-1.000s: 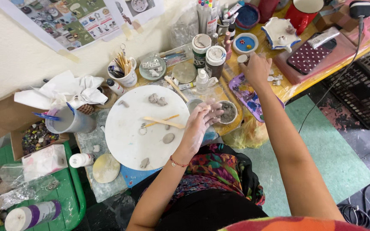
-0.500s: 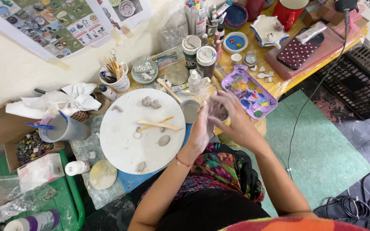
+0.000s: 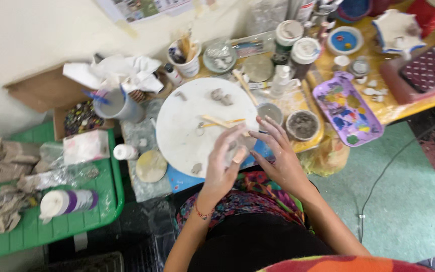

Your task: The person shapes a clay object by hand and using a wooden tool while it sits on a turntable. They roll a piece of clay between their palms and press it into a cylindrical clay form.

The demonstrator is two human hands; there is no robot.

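The left hand (image 3: 225,161) and right hand (image 3: 273,156) have come together over the near edge of the round white work board (image 3: 187,126), the right back from its far reach. Fingers (image 3: 265,132) loosely spread around a small pale clay lump (image 3: 238,153) between the palms; two wooden sticks (image 3: 217,122) lie just beyond the fingertips.

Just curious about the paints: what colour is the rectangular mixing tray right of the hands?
The paint tray is lilac purple, dotted with blue, yellow, green and pink paint; the head view shows it.

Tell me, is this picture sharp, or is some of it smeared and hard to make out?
Head view: the whole frame is softened by motion blur; the left hand and right hand, held together over the white round board, are smeared, so anything between them cannot be told. Light is even and soft, with no hard shadows or glare; the purple paint palette still reads clearly.
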